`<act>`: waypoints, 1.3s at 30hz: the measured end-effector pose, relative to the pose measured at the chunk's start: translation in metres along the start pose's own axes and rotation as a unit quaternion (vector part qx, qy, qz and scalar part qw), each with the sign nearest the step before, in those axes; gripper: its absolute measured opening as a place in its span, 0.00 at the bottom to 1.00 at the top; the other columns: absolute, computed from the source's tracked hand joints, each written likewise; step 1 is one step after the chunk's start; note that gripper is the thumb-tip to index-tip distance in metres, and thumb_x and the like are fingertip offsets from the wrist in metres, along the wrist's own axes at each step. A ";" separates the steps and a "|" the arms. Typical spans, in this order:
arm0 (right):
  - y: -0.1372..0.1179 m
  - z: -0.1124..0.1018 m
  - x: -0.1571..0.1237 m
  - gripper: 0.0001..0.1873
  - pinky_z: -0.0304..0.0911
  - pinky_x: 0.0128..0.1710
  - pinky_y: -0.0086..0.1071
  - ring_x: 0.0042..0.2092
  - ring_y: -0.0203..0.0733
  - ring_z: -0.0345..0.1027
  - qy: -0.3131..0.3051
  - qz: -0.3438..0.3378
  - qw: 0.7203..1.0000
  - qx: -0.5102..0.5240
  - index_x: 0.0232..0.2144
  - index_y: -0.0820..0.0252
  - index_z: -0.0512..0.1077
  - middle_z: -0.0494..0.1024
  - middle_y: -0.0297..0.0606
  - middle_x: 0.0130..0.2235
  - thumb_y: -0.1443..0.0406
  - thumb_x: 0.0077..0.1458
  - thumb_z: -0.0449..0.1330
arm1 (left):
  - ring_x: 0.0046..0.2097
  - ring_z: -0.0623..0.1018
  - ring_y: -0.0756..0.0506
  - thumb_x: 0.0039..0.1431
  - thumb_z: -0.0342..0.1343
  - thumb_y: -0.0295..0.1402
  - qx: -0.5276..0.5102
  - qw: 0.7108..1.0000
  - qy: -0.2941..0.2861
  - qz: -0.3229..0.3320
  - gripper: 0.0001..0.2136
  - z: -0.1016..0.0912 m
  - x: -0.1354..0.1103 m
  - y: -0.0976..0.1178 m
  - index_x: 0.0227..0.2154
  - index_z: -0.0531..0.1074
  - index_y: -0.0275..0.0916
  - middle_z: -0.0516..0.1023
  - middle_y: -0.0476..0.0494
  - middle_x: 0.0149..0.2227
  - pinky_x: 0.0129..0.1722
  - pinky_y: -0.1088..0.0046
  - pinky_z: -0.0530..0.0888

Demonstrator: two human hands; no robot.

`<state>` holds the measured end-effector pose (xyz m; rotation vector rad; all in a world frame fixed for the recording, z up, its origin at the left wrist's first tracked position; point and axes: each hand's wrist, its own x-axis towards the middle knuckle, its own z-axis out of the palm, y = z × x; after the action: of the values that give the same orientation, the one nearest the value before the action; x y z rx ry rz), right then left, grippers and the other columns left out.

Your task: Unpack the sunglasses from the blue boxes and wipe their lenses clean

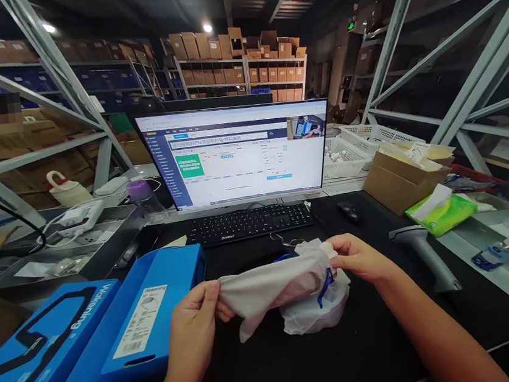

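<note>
A light grey drawstring pouch (274, 281) with a blue cord is stretched sideways between my hands. My left hand (199, 314) pinches its left end, and my right hand (354, 256) grips the cord end at the right. What the pouch holds, if anything, is hidden inside. Behind and below it, a whitish bag (317, 315) rests on the black desk mat. A thin metal wire loop pokes up just beyond the pouch. Left of my left hand lies an open blue box (153, 273) with a white label.
A second blue box (38, 350) lies at the far left. A keyboard (249, 222) and monitor (236, 156) stand ahead. To the right are a mouse (347, 211), a barcode scanner (430, 257), a tissue pack (445, 212), a cardboard box (386, 182) and a water bottle (500, 252).
</note>
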<state>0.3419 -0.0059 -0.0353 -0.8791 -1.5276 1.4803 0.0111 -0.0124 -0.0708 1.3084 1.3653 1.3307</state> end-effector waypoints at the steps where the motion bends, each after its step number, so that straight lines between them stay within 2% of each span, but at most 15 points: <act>1: 0.000 -0.001 -0.001 0.23 0.68 0.29 0.29 0.26 0.37 0.70 -0.005 0.004 1.000 0.005 0.28 0.64 0.76 0.77 0.36 0.25 0.49 0.45 0.72 | 0.21 0.72 0.49 0.58 0.58 0.51 0.007 1.000 0.012 0.007 0.19 -0.004 0.001 0.000 0.27 0.75 0.37 0.72 0.50 0.17 0.21 0.77 0.71; 4: -0.001 -0.011 -0.005 0.22 0.69 0.30 0.30 0.28 0.39 0.73 0.010 0.007 1.000 0.024 0.31 0.64 0.77 0.79 0.38 0.28 0.51 0.46 0.72 | 0.22 0.72 0.50 0.56 0.60 0.50 0.016 0.997 0.065 0.031 0.18 -0.015 0.007 0.000 0.28 0.75 0.37 0.72 0.51 0.18 0.22 0.78 0.70; 8: -0.008 -0.040 -0.015 0.21 0.68 0.27 0.28 0.27 0.36 0.70 0.168 -0.044 0.983 0.062 0.32 0.61 0.77 0.79 0.38 0.29 0.52 0.43 0.74 | 0.25 0.77 0.48 0.53 0.62 0.51 -0.034 0.983 0.179 0.015 0.19 -0.019 0.014 0.000 0.33 0.76 0.37 0.77 0.50 0.23 0.27 0.76 0.76; 10: -0.013 -0.060 -0.024 0.19 0.67 0.25 0.27 0.25 0.34 0.67 0.240 -0.068 0.966 0.072 0.33 0.58 0.77 0.78 0.37 0.30 0.52 0.44 0.74 | 0.28 0.80 0.45 0.53 0.62 0.52 -0.031 0.981 0.190 -0.006 0.20 -0.017 0.015 0.001 0.36 0.76 0.38 0.80 0.48 0.27 0.32 0.70 0.79; 12: -0.015 -0.080 -0.034 0.19 0.66 0.24 0.28 0.25 0.34 0.65 0.278 -0.068 0.956 0.059 0.34 0.56 0.76 0.78 0.37 0.31 0.52 0.44 0.74 | 0.33 0.82 0.42 0.53 0.61 0.51 0.021 0.987 0.158 0.002 0.21 -0.013 0.014 0.002 0.40 0.76 0.38 0.81 0.44 0.32 0.39 0.63 0.81; 14: -0.013 -0.096 -0.042 0.21 0.65 0.23 0.28 0.26 0.35 0.65 0.280 -0.050 0.958 0.045 0.36 0.56 0.76 0.78 0.38 0.33 0.53 0.43 0.74 | 0.44 0.82 0.37 0.56 0.59 0.49 0.122 0.982 0.121 0.076 0.22 -0.009 0.011 0.004 0.47 0.75 0.40 0.81 0.38 0.44 0.49 0.55 0.78; 16: -0.006 -0.105 -0.042 0.23 0.65 0.24 0.27 0.27 0.35 0.66 0.231 -0.012 0.972 0.048 0.39 0.57 0.74 0.78 0.38 0.36 0.54 0.43 0.74 | 0.58 0.73 0.33 0.60 0.56 0.45 0.239 0.944 0.110 0.197 0.23 -0.004 0.008 0.008 0.55 0.71 0.41 0.70 0.32 0.60 0.59 0.49 0.70; 18: 0.005 -0.106 -0.035 0.25 0.66 0.25 0.25 0.29 0.34 0.68 0.171 0.030 0.983 0.061 0.42 0.59 0.73 0.78 0.38 0.36 0.56 0.44 0.74 | 0.67 0.62 0.31 0.63 0.54 0.40 0.328 0.886 0.099 0.313 0.22 0.001 0.004 0.012 0.58 0.67 0.40 0.59 0.31 0.67 0.65 0.46 0.61; 21: 0.025 -0.099 -0.018 0.26 0.67 0.25 0.24 0.28 0.33 0.69 0.117 0.073 0.987 0.079 0.42 0.61 0.72 0.77 0.36 0.34 0.58 0.43 0.75 | 0.66 0.64 0.33 0.65 0.53 0.34 0.380 0.825 0.008 0.419 0.13 0.008 -0.001 0.014 0.51 0.72 0.39 0.67 0.34 0.62 0.66 0.44 0.56; 25: 0.043 -0.086 -0.003 0.29 0.69 0.28 0.25 0.29 0.33 0.72 0.059 0.105 0.987 0.109 0.44 0.59 0.69 0.77 0.33 0.33 0.57 0.42 0.75 | 0.60 0.71 0.35 0.65 0.54 0.37 0.409 0.794 -0.123 0.432 0.11 0.017 -0.005 0.010 0.45 0.75 0.40 0.73 0.36 0.57 0.64 0.45 0.62; 28: 0.048 -0.087 -0.004 0.28 0.70 0.34 0.28 0.33 0.36 0.75 0.030 0.123 0.985 0.120 0.41 0.60 0.70 0.79 0.35 0.35 0.59 0.41 0.76 | 0.60 0.71 0.33 0.63 0.57 0.38 0.421 0.778 -0.119 0.451 0.13 0.026 -0.012 0.004 0.46 0.75 0.37 0.73 0.32 0.56 0.62 0.45 0.65; 31: 0.052 -0.097 -0.007 0.26 0.70 0.35 0.27 0.33 0.36 0.75 0.033 0.132 0.983 0.122 0.39 0.62 0.70 0.79 0.34 0.33 0.62 0.39 0.77 | 0.57 0.74 0.36 0.61 0.59 0.38 0.399 0.734 -0.094 0.542 0.14 0.041 -0.027 0.000 0.49 0.74 0.39 0.76 0.35 0.53 0.61 0.53 0.68; 33: 0.055 -0.104 -0.006 0.25 0.69 0.36 0.27 0.33 0.34 0.75 0.055 0.127 0.983 0.122 0.39 0.61 0.70 0.79 0.33 0.33 0.63 0.40 0.77 | 0.52 0.76 0.39 0.61 0.59 0.40 0.390 0.698 -0.151 0.581 0.16 0.055 -0.036 -0.004 0.50 0.73 0.41 0.78 0.38 0.51 0.59 0.58 0.69; 36: 0.057 -0.109 -0.003 0.25 0.70 0.38 0.29 0.35 0.36 0.75 0.086 0.120 0.982 0.119 0.38 0.61 0.71 0.79 0.34 0.36 0.62 0.40 0.76 | 0.47 0.79 0.38 0.60 0.60 0.36 0.439 0.684 -0.244 0.530 0.18 0.078 -0.042 -0.017 0.52 0.71 0.36 0.79 0.34 0.48 0.50 0.58 0.74; 39: 0.052 -0.111 -0.004 0.25 0.70 0.40 0.31 0.36 0.37 0.75 0.117 0.094 0.982 0.112 0.39 0.59 0.71 0.79 0.35 0.37 0.59 0.41 0.76 | 0.42 0.80 0.38 0.60 0.56 0.26 0.462 0.688 -0.267 0.491 0.09 0.092 -0.035 -0.030 0.43 0.73 0.35 0.81 0.35 0.42 0.41 0.61 0.77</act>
<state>0.4411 0.0420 -0.0901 -1.0422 -1.1076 1.5850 0.1022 -0.0303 -0.1150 3.1348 0.8388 0.5686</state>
